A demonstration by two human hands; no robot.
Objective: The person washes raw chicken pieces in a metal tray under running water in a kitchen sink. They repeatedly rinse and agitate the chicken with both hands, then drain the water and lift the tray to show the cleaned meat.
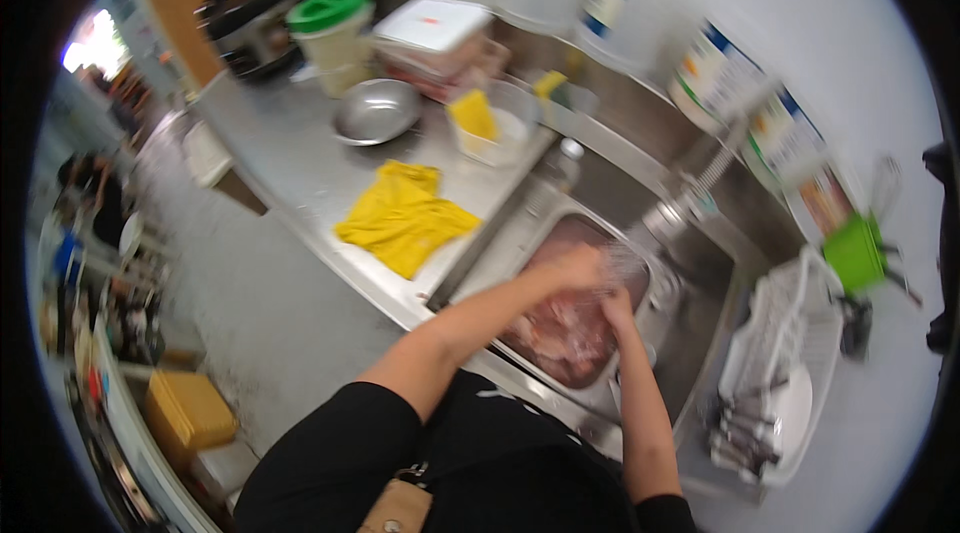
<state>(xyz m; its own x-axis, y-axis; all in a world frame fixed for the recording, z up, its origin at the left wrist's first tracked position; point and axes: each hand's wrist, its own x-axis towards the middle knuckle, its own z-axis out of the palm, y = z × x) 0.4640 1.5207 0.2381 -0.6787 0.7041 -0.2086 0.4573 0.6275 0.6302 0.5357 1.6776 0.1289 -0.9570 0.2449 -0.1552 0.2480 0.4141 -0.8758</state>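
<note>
A rectangular metal pan (pixel 538 375) sits in the stainless steel sink (pixel 694 338). Raw meat (pixel 562 334) lies in pinkish water inside it. My left hand (pixel 581 268) is over the far part of the pan, blurred by motion. Close to it, at the pan's right side, is my right hand (pixel 617 309), fingers pointing towards the water stream. A spray faucet (pixel 667 218) runs water down beside both hands. Blur hides whether either hand holds anything.
Left of the sink, a yellow cloth (pixel 405 218), a steel bowl (pixel 377 111) and a plastic tub with a yellow sponge (pixel 474 116) rest on the counter. A white dish rack (pixel 810 383) stands at right. Large plastic jars (pixel 724 75) line the wall.
</note>
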